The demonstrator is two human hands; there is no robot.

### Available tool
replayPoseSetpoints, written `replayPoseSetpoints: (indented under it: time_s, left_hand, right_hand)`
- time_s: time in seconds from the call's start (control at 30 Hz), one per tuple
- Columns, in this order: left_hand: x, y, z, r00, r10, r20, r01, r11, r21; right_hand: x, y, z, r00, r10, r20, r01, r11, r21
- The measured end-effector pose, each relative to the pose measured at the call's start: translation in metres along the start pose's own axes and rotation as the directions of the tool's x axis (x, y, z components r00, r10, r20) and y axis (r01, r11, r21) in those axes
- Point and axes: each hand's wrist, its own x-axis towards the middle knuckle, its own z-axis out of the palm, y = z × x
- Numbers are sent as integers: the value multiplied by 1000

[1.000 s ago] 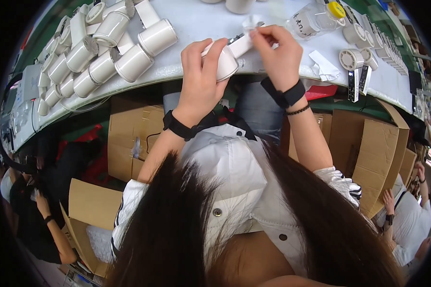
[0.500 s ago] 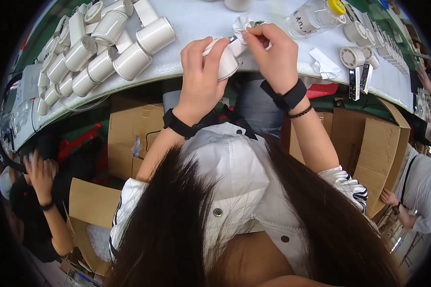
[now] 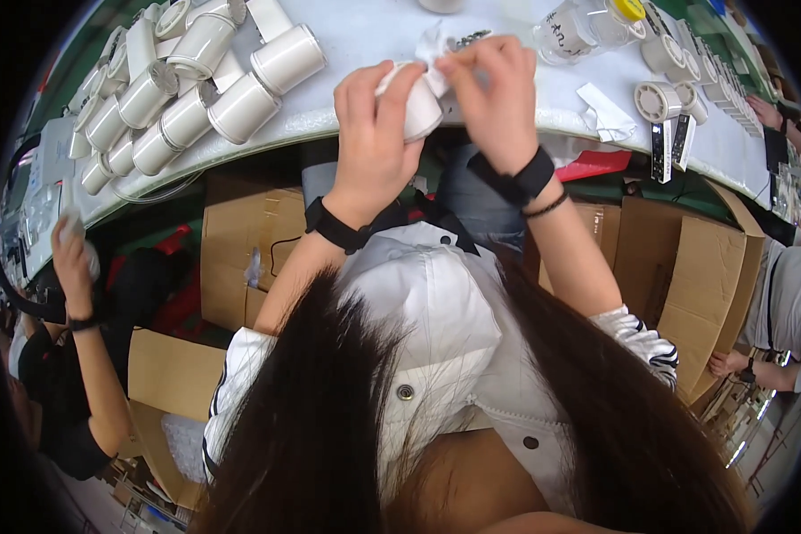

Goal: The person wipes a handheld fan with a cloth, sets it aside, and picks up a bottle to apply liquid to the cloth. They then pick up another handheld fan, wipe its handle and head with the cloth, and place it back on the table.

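My left hand [image 3: 369,147] is wrapped round a white cylindrical housing [image 3: 421,114], tilted above the table's near edge. Bunched in the fingers of my right hand [image 3: 498,98] is a white wiping cloth [image 3: 433,49], pressed against the far side of the housing. My fingers hide part of the contact between cloth and housing. Just beyond the right hand lies a small dark piece [image 3: 473,38], partly covered. A folded white cloth [image 3: 605,113] rests on the table to the right.
Stacked white cylinders [image 3: 187,120] fill the table's left side. A clear jar with a yellow lid [image 3: 578,34] stands at the back right, near rows of white housings [image 3: 659,102]. Cardboard boxes [image 3: 699,285] sit below the table. Co-workers' arms [image 3: 98,374] show at both sides.
My right hand has moved slightly left with the cloth, onto the housing. The left hand stays nearly in place. The co-worker's hand at left has risen toward the table.
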Motion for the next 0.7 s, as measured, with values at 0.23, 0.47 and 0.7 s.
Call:
replayPoseSetpoints:
  time_s: [0.23, 0.47, 0.7]
  left_hand:
    - [4, -1, 0, 1000, -22, 5, 22, 1000, 19]
    - [4, -5, -2, 996, -91, 20, 92, 991, -95]
    - [0, -8, -4, 988, -150, -20, 148, 985, -92]
  right_hand:
    - [12, 17, 4, 993, 101, 64, -104, 993, 55]
    - [21, 42, 4, 972, 235, -19, -229, 960, 162]
    - [7, 12, -18, 833, 552, 34, -438, 621, 650]
